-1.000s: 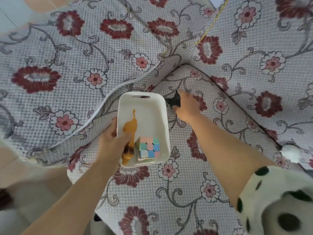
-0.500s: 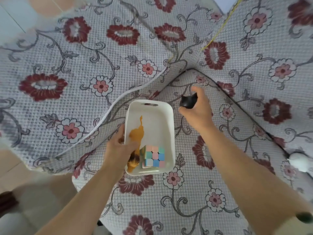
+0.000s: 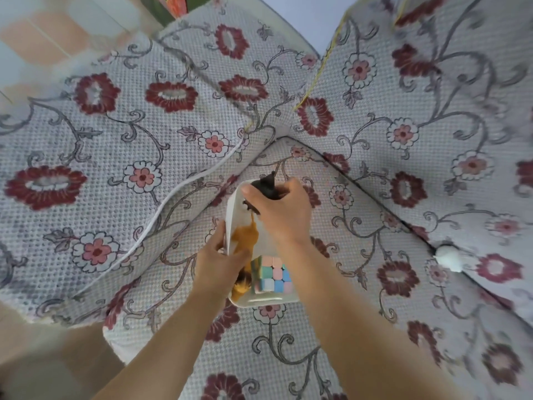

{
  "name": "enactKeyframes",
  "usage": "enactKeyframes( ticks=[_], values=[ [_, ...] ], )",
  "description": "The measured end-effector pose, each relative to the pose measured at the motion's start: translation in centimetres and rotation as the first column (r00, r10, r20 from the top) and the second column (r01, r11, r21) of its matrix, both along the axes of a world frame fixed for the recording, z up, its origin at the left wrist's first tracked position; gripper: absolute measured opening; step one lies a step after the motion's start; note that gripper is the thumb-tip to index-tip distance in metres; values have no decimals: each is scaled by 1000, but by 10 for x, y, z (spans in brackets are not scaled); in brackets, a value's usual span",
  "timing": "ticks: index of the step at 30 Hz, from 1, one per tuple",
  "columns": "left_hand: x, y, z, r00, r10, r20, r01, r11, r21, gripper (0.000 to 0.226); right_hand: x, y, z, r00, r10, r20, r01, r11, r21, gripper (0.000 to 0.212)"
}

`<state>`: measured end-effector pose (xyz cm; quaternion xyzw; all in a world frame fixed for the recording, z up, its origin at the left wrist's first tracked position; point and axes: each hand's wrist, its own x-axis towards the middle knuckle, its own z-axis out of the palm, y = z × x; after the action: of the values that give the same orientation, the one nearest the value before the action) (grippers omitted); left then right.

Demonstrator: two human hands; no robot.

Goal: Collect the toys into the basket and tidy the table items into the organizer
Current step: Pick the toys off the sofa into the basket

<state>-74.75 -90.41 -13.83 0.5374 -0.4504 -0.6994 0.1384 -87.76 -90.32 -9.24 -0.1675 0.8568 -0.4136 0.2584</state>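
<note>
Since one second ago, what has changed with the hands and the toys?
The right hand took hold of the black toy on the sofa right of the basket, lifted it and carried it left, over the basket's far end. The left hand still holds the basket's left rim; the orange toy and the cube stay inside.

A sofa with a grey-white quilted fabric cover [image 3: 375,255] fills most of the view. The cover is printed with dark red flowers, small pink flowers and grey curling vines. A thin white piping cord [image 3: 161,209] runs along the curved edge of the left cushion, just beside the seat. A thin yellow thread [image 3: 317,73] follows the seam further up. At the top left there is a pale tiled floor with peach squares [image 3: 43,39], blurred. A green and orange box [image 3: 173,4] is cut off by the top edge.
</note>
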Motion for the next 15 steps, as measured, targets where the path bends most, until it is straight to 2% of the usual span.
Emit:
enactKeyframes(
  ticks=[2, 4, 6, 11, 15],
  values=[
    [-3, 7, 6, 1000, -22, 2, 22, 1000, -3, 64, 0, 5, 1, 1000, -1, 27, 0, 999, 37, 48],
    [-4, 12, 11, 999, -43, 3, 43, 999, -17, 56, 1, 13, 2, 999, 31, 33, -34, 994, 100, 37],
    [-6, 17, 18, 998, -63, 1, 63, 997, -37, 52, 3, 24, 5, 998, 61, -14, -58, 986, 154, 30],
    [-5, 26, 27, 995, -90, -49, 87, 994, -66, 57, 7, 42, 13, 966, 163, -199, -114, 966, 234, 38],
    [1, 36, 29, 989, -120, -81, 117, 992, -36, 48, 7, 54, 23, 963, 184, -195, -138, 964, 225, 47]
  ],
)
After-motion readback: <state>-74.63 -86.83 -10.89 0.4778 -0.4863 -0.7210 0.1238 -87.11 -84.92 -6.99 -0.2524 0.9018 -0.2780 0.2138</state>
